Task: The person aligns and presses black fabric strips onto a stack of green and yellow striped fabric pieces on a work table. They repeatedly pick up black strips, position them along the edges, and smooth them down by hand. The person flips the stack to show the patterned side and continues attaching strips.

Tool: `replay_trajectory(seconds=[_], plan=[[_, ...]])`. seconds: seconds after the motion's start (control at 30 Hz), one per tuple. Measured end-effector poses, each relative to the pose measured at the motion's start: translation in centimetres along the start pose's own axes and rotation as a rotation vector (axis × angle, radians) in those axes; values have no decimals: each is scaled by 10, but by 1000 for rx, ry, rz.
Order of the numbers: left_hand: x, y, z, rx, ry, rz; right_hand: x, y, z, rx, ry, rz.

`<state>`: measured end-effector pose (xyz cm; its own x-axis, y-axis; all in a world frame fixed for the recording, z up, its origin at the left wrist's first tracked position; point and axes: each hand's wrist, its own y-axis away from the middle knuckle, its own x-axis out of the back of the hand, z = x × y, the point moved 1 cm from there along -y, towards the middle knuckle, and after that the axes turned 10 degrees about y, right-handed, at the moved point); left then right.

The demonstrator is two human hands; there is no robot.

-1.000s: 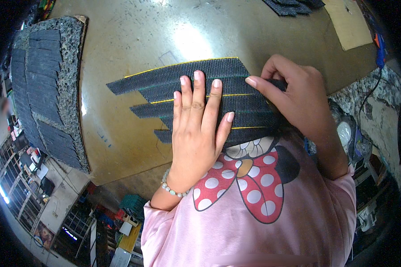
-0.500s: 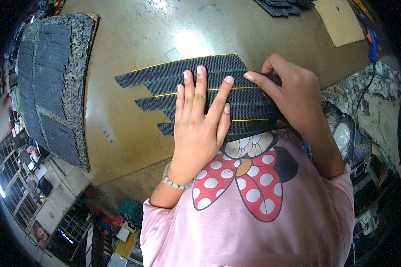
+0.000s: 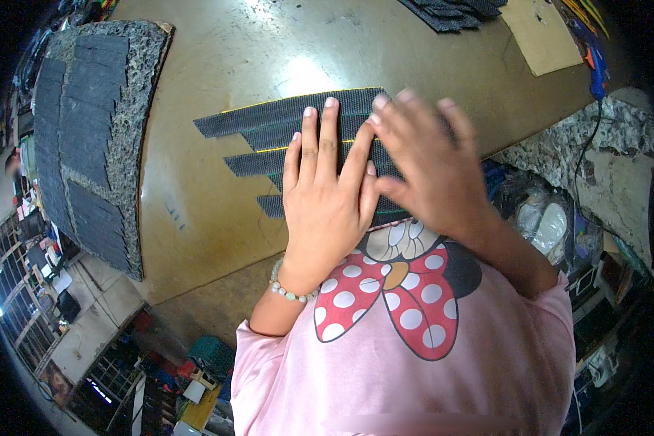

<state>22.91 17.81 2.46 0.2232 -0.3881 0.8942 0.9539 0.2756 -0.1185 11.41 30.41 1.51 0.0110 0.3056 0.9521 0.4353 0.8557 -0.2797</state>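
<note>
A set of black woven strips (image 3: 276, 114) lies on the table in front of me, side by side and overlapping. Their left ends are cut slanted and stepped, and thin yellow and green lines run along the edges. My left hand (image 3: 325, 196) rests flat across the middle of the strips, its fingers stretched out. Over the strips' right end is my right hand (image 3: 436, 171), fingers apart and smeared by motion; nothing shows in it. Its fingertips come close to the left forefinger and hide much of that end.
To the left lies a rough grey board (image 3: 147, 87) covered with rows of black strips. More black pieces (image 3: 454, 13) are stacked at the far edge, beside a cardboard sheet (image 3: 541, 36). A blue corded tool (image 3: 596, 76) sits at the right of the brown table (image 3: 211, 269).
My right hand has let go of the strips' right edge and moved left over them, its fingers opening out. My left hand stays flat in place on the strips.
</note>
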Motion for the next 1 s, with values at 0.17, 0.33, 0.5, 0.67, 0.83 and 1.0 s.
replay_trajectory(seconds=[0.17, 0.33, 0.5, 0.67, 0.83, 1.0], plan=[[13, -7, -2, -24, -36, 8, 2, 11, -7, 52, -7, -174], [28, -44, -24, -173, 145, 62, 23, -11, 18, 13, -334, -446], [37, -63, -39, -196, 186, -229, 32, 13, 90, -568, -997, -99], [86, -78, -19, -54, 554, -555, 40, 59, 100, -300, -1219, -346], [186, -61, 7, -360, 382, -341, 56, 27, 55, 63, -864, -351], [260, -22, -8, -321, 44, 141, 106, -26, 38, -221, -852, -10]])
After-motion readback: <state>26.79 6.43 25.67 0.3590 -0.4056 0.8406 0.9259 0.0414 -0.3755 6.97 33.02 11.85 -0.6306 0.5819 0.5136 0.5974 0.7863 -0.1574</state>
